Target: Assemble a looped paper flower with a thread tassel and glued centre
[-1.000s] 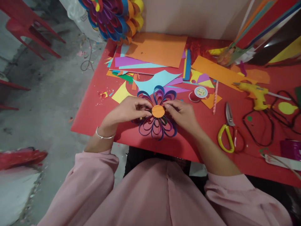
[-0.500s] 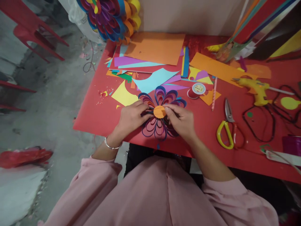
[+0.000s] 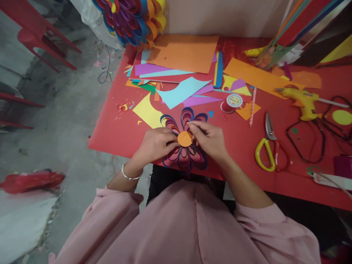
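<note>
A paper flower (image 3: 184, 157) made of looped strips, blue outside and pink to purple inside, lies near the front edge of the red table. An orange paper disc (image 3: 185, 139) sits at its centre. My left hand (image 3: 158, 143) grips the flower's left side, fingertips closed among the loops beside the disc. My right hand (image 3: 209, 138) is pinched on the loops at the upper right, close to the disc. Its fingers hide part of the flower's right side.
Right of the flower lie scissors (image 3: 268, 146), a yellow glue gun (image 3: 301, 101) with its black cord, and a pink pencil (image 3: 253, 106). Behind stand a thread spool (image 3: 231, 103), paper sheets (image 3: 183, 55) and a larger paper flower (image 3: 132, 22). The red table's (image 3: 107, 135) left edge drops to the floor.
The flower has shifted slightly toward me and turned a little. My right hand has moved from the disc's edge up to the loops above it. My left hand keeps its hold.
</note>
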